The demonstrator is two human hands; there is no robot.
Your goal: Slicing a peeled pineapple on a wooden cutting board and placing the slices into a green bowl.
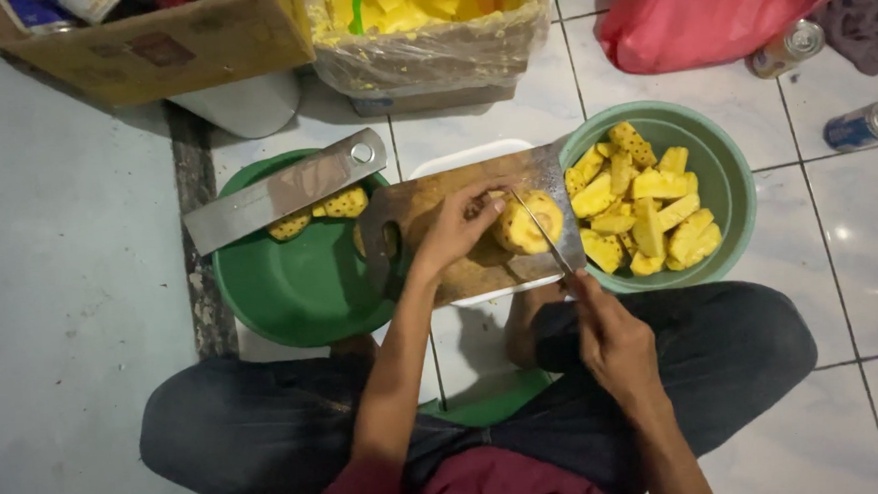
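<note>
A peeled yellow pineapple piece (528,224) lies on a wooden cutting board (427,203). My left hand (453,231) steadies it from the left, fingers on the fruit. My right hand (609,333) grips a thin knife (541,234), and its blade rests across the pineapple piece. A light green bowl (726,187) to the right of the board is full of several cut pineapple chunks (642,211). A darker green basin (301,284) on the left holds two pineapple slices (332,207). A large cleaver (281,190) lies across that basin's rim.
A plastic-lined tub of pineapple scraps (428,27) and a cardboard box (163,36) stand at the back. A red plastic bag (717,7) and two cans (789,46) (868,122) lie on the white tiled floor at right. My crossed legs are below the board.
</note>
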